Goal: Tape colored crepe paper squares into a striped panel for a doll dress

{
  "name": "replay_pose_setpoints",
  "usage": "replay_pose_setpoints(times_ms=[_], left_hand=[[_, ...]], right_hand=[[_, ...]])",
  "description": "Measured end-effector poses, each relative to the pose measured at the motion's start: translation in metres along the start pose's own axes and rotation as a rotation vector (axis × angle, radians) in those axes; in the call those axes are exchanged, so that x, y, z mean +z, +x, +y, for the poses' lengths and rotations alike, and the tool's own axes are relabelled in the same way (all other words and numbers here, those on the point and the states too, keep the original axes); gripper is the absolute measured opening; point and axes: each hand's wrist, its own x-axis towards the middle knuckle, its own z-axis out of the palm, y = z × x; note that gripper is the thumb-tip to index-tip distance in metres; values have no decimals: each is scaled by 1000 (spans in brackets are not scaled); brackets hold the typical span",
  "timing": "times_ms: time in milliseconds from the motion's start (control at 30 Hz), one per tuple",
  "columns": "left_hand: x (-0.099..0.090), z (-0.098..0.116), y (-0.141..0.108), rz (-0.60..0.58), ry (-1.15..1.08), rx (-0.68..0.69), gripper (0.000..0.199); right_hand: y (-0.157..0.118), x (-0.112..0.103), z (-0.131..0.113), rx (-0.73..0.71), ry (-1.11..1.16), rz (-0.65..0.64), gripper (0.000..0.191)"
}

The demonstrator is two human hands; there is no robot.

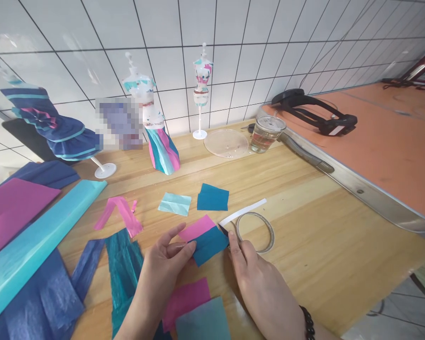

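Observation:
My left hand (168,264) pinches the left end of a dark blue paper piece (208,245), which overlaps a pink piece (198,227). At the blue piece's right corner, my right hand (250,271) holds a small dark pointed tool (224,230), mostly hidden under the fingers. A white strip (244,210) runs up and right from the tool's tip. Beside it a roll of clear tape (272,236) lies flat. Behind are a light teal piece (174,203) and another blue piece (213,197). Pink and grey-teal pieces (203,321) lie between my forearms.
Small mannequins stand at the back: one in a blue dress (62,127), one in a striped skirt (163,150), one bare-skirted (201,80). A glass (265,134) stands near a round clear disc (226,143). Crepe paper (38,241) covers the left side. A black headset (315,113) rests right.

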Motion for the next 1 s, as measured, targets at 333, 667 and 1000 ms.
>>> replay_pose_setpoints(times_ms=[333,667,1000], left_hand=[[1,0,-1,-10,-29,-24,66],[0,0,0,-2,-26,-16,66],[-3,0,-2,-15,-62,-20,70]], right_hand=[[8,-4,-2,-27,-54,-49,61],[8,-4,-1,-31,-69,-73,59],[2,0,4,53,33,-57,59]])
